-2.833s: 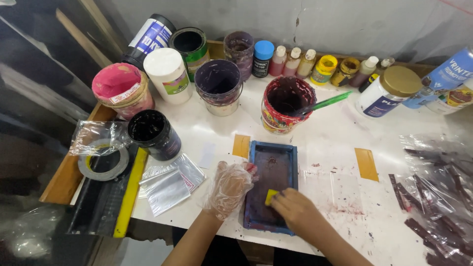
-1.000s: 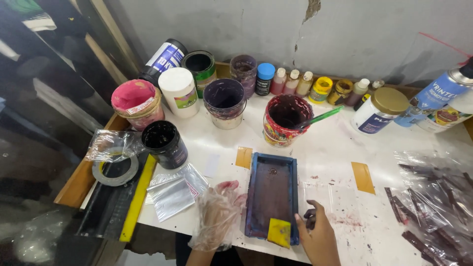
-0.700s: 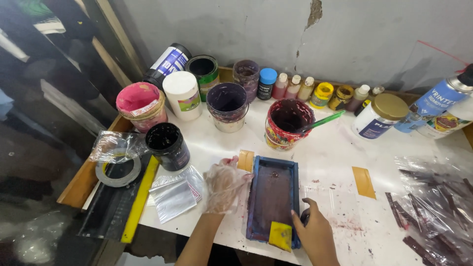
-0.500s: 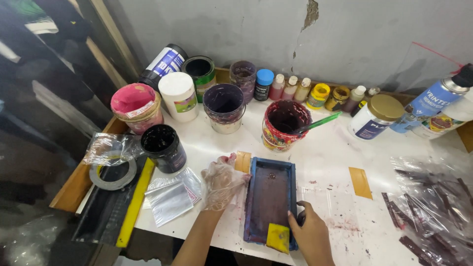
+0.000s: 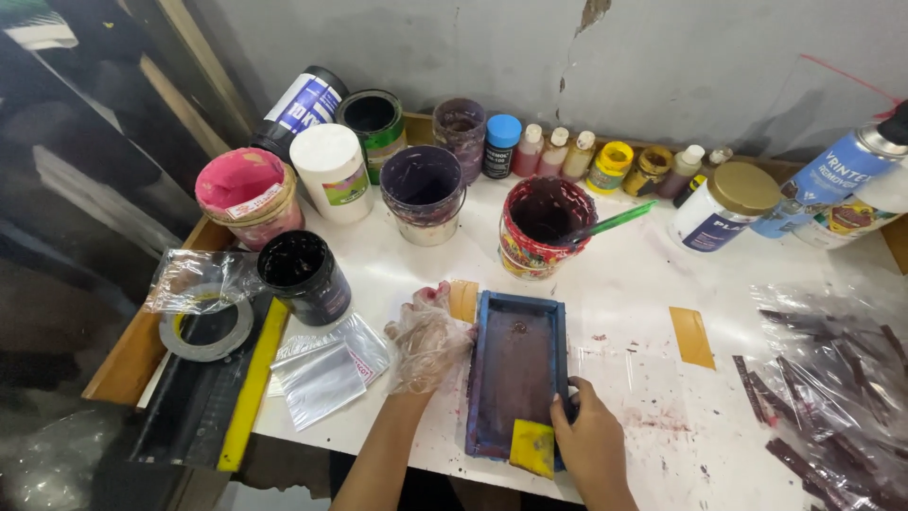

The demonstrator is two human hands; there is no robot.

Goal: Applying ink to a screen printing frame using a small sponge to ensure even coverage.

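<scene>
Blue screen frame [image 5: 515,378] lies between the hands: gloved left [image 5: 427,336] steadies its edge, right [image 5: 591,445] seemingly grips a yellow squeegee [image 5: 532,447].

A white worktable [image 5: 624,284] with a wooden edge stands against a grey, cracked wall [image 5: 530,47] under even light.

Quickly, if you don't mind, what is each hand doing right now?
Left hand: in a clear plastic glove, pressed against the left side of the blue screen frame.
Right hand: bare, fingers closed on the yellow squeegee at the frame's near end.
</scene>
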